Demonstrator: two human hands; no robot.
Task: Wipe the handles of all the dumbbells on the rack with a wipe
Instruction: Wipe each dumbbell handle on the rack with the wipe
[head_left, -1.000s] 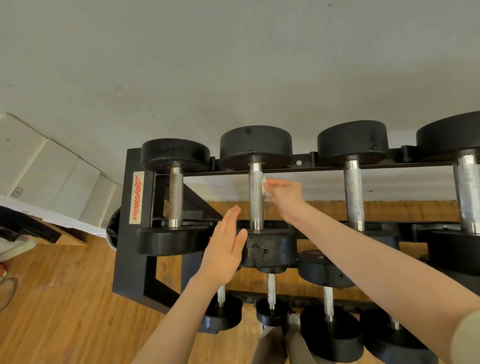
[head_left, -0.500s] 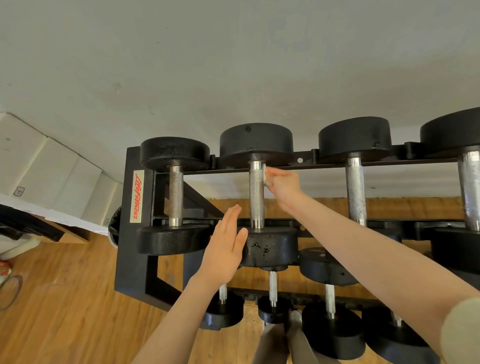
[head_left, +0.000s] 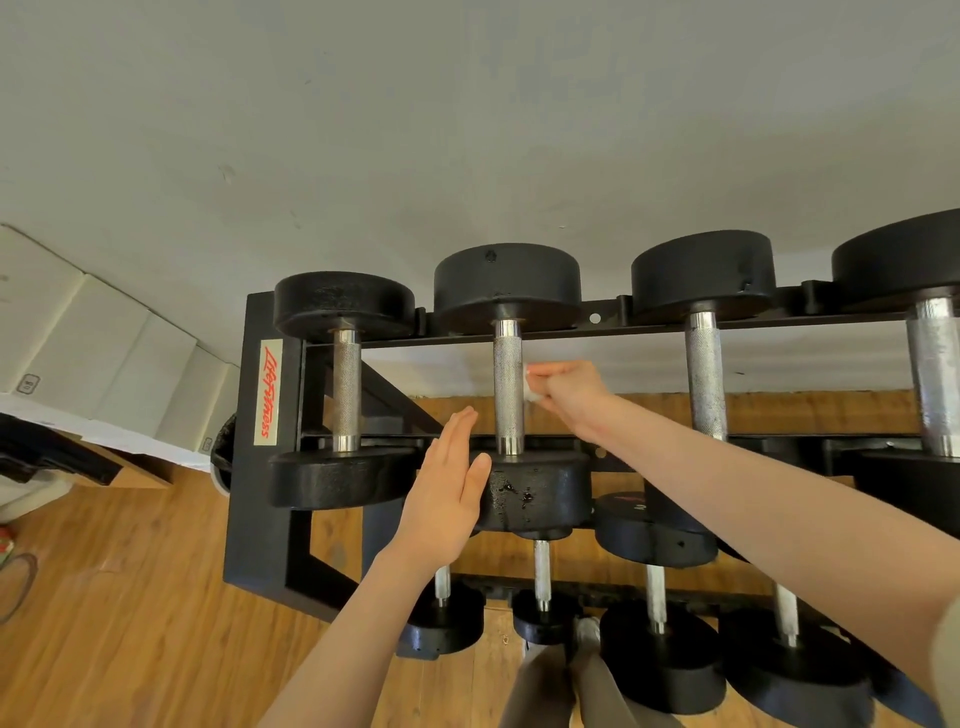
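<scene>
We pinch the wipe (head_left: 531, 391) in our right hand (head_left: 569, 395) at the handle's (head_left: 507, 384) three o'clock; wrap fully, twist along it. Left hand (head_left: 445, 493) flat, steadying the dumbbell head (head_left: 535, 493).

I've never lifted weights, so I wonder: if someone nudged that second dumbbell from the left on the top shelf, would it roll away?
Probably not far. The dumbbell has thick black ends that look like solid metal, so it is likely heavy for its size. Its round ends could roll, but both sit on the rack's rails. The left hand lies flat against its near end.
</scene>
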